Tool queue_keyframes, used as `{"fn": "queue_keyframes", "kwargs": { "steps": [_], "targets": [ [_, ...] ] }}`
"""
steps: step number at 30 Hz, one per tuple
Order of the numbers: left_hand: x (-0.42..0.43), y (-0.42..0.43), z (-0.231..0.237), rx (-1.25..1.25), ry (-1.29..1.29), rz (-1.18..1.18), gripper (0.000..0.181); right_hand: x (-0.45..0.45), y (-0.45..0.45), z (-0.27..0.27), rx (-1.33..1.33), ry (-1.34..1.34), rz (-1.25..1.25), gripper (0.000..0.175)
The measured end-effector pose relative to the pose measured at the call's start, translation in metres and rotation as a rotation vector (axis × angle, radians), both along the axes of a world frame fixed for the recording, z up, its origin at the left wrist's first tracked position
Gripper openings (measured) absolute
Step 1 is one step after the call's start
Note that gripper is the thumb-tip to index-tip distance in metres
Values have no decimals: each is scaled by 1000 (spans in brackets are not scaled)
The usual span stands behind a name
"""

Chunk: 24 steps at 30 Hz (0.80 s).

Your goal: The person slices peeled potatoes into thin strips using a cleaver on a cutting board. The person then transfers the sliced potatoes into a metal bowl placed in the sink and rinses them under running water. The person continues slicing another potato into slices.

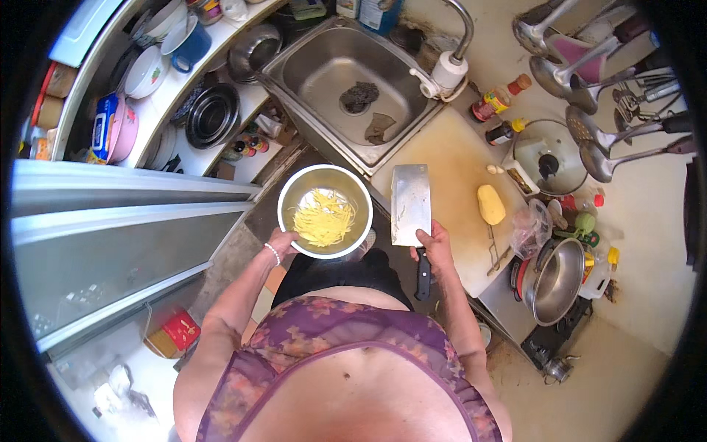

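Note:
My left hand (283,243) grips the rim of a round metal bowl (362,212), held in front of my waist. Thin yellow potato shreds (325,220) lie in a loose heap on its bottom. In my right hand (436,248) is a Chinese cleaver (410,201), held where the blade meets the black handle, with the blade pointing away from me. A few bits of food cling to the blade's left side. To the right, a peeled potato (491,204) rests on a large cutting board (442,149). Near it lie a peeler (492,251) and some garlic cloves (495,169).
Beyond the bowl is a steel sink (315,72) with a faucet (442,77), holding a dark scouring pad (359,98). Bottles (500,99), a glass lid (552,152) and a steel pan (555,282) crowd the board's right side. Ladles (558,77) hang above; shelves (182,132) hold dishes at left.

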<state>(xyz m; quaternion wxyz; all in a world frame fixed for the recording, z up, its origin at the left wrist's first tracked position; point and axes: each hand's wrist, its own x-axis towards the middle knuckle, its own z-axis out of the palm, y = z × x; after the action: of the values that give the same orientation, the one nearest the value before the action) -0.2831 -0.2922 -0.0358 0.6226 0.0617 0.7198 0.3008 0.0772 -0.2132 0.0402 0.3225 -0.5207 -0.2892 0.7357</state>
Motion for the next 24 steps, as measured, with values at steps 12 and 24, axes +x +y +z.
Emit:
{"fn": "queue_keyframes", "kwargs": {
  "steps": [12, 24],
  "targets": [
    [-38, 120, 72, 236, -52, -17, 42, -12, 32, 17, 75, 122, -206, 15],
    [-6, 360, -47, 116, -57, -304, 36, -42, 56, 53, 14, -33, -512, 12]
  ]
}}
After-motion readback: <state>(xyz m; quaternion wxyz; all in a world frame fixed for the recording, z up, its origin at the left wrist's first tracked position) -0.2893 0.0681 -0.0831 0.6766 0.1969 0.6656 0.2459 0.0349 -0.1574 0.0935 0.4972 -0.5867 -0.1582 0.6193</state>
